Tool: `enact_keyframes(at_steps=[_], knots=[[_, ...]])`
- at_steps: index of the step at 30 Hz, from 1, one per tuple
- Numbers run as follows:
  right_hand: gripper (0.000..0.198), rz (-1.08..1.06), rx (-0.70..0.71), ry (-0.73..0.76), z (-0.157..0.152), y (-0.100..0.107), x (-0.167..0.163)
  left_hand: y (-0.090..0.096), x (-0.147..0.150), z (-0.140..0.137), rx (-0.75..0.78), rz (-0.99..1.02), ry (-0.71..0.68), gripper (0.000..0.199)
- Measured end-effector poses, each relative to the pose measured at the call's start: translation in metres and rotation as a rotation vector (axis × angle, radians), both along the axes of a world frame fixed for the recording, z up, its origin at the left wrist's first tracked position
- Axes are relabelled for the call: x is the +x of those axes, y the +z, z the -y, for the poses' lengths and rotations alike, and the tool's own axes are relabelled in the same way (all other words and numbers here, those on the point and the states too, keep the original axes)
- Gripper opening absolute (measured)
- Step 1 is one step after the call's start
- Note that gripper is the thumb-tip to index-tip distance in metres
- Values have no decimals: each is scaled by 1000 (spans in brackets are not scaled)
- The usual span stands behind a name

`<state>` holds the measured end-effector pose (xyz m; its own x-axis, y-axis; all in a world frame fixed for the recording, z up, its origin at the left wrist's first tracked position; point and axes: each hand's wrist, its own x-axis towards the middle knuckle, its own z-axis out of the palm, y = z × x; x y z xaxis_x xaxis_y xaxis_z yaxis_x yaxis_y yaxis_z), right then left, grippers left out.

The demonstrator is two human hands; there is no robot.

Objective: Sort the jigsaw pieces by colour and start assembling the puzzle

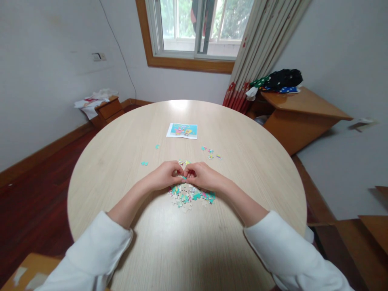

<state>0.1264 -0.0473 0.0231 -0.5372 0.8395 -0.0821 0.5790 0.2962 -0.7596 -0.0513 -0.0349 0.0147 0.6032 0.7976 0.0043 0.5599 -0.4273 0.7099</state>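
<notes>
Hands (pixel 164 175) pinch teal piece (pixel 184 178); round wood-grained table (pixel 248 161).

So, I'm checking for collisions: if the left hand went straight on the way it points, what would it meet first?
Apart from the small teal piece at its fingertips, the left hand would probably meet the right hand first; depth is unclear.

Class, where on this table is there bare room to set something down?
Bare: the table between the forearms, nearer than the puzzle pile; also outside both forearms. Crowded: the middle, with left hand, right hand and pile.
</notes>
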Motion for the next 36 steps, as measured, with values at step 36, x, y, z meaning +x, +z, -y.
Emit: enact_keyframes(at_steps=[36], knots=[[14,-84,173,54,-2,-6,0,22,-106,-30,-243,-389,323,35]])
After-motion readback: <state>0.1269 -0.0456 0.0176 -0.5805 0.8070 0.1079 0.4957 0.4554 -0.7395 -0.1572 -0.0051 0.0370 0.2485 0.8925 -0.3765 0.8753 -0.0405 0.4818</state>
